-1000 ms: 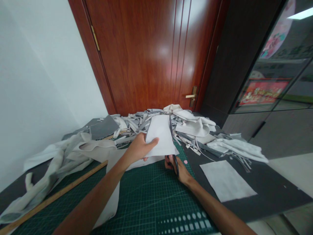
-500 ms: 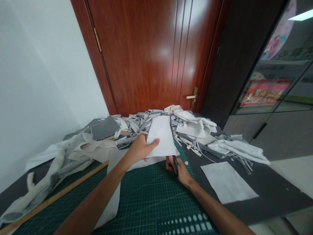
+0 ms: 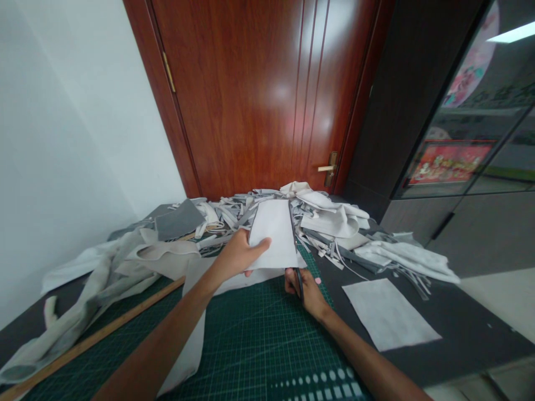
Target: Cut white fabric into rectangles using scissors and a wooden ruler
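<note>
My left hand pinches a white, roughly rectangular piece by its left side, thumb on top and fingers beneath. Whether it is fabric, leather or card I cannot tell; its side edges look dark. In my right hand are scissors with black handles, gripped at the piece's near right corner. Their blades run along its right edge and are mostly hidden. Under the held piece lies a larger pale sheet, resting on the green cutting mat.
A wooden stick lies slanted at the left, beside rolled pale material. Strips and scraps are heaped at the back, before a closed wooden door. A pale square piece lies on the dark table at right.
Little differs: the held piece and the scissors sit almost where they were, and the view has shifted slightly. Both hands keep their grip.
</note>
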The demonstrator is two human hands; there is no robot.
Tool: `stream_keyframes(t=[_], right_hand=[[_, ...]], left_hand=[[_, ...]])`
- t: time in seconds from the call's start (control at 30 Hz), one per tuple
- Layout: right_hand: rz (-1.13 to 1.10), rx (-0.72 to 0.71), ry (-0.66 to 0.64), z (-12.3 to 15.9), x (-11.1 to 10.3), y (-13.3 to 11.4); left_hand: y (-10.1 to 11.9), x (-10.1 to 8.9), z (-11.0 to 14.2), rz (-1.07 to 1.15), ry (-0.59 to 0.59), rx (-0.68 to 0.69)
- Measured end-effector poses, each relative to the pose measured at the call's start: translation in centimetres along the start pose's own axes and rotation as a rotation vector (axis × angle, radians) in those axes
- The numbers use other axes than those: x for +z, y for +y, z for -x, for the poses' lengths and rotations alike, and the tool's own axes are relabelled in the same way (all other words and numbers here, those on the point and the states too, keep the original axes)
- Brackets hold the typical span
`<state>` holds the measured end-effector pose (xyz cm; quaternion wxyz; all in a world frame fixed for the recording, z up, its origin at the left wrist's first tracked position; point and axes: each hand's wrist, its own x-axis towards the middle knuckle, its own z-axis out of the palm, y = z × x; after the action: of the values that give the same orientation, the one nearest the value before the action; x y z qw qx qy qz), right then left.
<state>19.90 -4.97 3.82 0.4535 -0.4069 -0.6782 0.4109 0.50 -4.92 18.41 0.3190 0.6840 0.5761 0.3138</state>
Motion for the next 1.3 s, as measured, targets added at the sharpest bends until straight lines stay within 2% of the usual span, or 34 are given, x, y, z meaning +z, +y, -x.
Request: stream_keyframes(t=[0.9, 1.3], right_hand=[[-0.125, -0.023, 0.05, -0.19, -0.31, 0.85], [-0.119, 0.023, 0.063, -0.26, -0.31, 0.4]], left_hand=[[-0.1, 0.02, -0.06, -0.029, 0.026, -0.057], [0.14, -0.02, -0.03, -0.051, 0.019, -0.066]])
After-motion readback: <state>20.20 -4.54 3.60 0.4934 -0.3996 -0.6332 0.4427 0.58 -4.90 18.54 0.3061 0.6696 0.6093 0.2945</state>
